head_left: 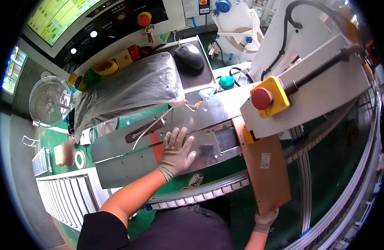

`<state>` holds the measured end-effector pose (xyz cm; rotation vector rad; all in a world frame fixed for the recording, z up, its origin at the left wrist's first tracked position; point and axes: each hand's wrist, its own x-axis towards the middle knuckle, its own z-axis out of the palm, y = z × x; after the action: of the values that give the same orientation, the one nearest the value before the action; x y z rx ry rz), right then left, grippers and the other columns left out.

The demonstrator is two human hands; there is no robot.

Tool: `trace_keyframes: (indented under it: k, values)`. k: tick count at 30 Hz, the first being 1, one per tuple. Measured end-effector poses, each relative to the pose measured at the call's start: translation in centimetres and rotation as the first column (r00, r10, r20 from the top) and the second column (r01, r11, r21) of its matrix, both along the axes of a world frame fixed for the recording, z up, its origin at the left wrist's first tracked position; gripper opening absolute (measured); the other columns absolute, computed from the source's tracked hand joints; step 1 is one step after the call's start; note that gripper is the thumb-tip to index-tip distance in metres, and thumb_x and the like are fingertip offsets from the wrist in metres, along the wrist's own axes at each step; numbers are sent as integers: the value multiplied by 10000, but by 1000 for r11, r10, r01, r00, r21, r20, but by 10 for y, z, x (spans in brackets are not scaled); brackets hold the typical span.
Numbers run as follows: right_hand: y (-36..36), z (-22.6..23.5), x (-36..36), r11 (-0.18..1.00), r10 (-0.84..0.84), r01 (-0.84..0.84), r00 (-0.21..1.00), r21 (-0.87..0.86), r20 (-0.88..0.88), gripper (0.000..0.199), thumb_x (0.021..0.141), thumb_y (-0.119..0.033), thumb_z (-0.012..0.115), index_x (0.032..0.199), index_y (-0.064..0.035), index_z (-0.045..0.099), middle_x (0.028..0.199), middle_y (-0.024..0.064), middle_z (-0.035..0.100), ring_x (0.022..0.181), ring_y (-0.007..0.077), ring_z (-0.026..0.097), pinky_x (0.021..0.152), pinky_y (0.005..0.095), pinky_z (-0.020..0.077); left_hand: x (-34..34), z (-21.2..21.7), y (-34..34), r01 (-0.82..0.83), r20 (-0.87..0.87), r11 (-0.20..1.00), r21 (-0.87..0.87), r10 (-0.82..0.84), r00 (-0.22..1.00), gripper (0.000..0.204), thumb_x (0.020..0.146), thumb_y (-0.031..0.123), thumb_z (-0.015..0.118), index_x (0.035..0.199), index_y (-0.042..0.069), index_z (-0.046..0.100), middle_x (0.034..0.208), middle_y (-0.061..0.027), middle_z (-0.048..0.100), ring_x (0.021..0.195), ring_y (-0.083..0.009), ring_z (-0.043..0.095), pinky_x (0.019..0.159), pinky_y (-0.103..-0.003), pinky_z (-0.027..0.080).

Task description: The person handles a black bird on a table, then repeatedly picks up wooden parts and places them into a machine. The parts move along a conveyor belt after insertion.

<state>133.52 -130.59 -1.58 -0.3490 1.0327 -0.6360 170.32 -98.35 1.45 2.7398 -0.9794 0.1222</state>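
My left hand point(175, 152), in a pale glove, lies flat on the steel plate point(121, 168) of the machine with its fingers spread; nothing is in it. Beside its fingertips a white cord point(148, 130) and a slotted brown part point(140, 132) rest on the plate. At the lower right my right hand point(265, 221), also gloved, grips the near end of a long brown panel point(269, 181). Its fingers are partly hidden by the panel. The panel bears a small white label, and its far end reaches to the plate's right end, beside the white machine housing point(317, 87).
A roller rail point(200, 196) curves between me and the plate. On the housing sits a red emergency button point(262, 98) in a yellow box. Behind the plate are a plastic-covered keyboard point(133, 79), a black mouse point(188, 59) and a control panel point(113, 31). A fan point(49, 101) stands left.
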Motion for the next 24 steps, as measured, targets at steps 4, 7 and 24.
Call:
trace_keyframes:
  k: [4,7,24]
  values:
    - [-37,9,20,995,57,-51,996,-84,65,549,1041,-443,573,1458,-88,530,1412,116,630,1238,337,643,1032,517,535,-3,1,6,-13,-21,1000,7,13,1000,586,891,446,659,1387,137,620,1625,-160,334,1536,-376,214,1261,-553,117]
    - [-69,8,23,973,32,-38,999,-227,-30,538,1051,-448,559,1441,-77,538,1403,129,633,1228,320,648,987,487,565,0,2,6,-2,-15,999,-45,1,1000,572,890,448,661,1371,140,627,1607,-157,351,1517,-377,242,1256,-553,135]
    - [100,-35,19,440,688,-868,491,-230,-534,303,1070,-312,516,1176,-60,645,1076,61,687,972,195,687,856,365,574,-7,-4,9,-5,-67,979,-206,-9,998,546,846,359,699,1271,18,669,1614,-192,382,1531,-418,260,1277,-570,147]
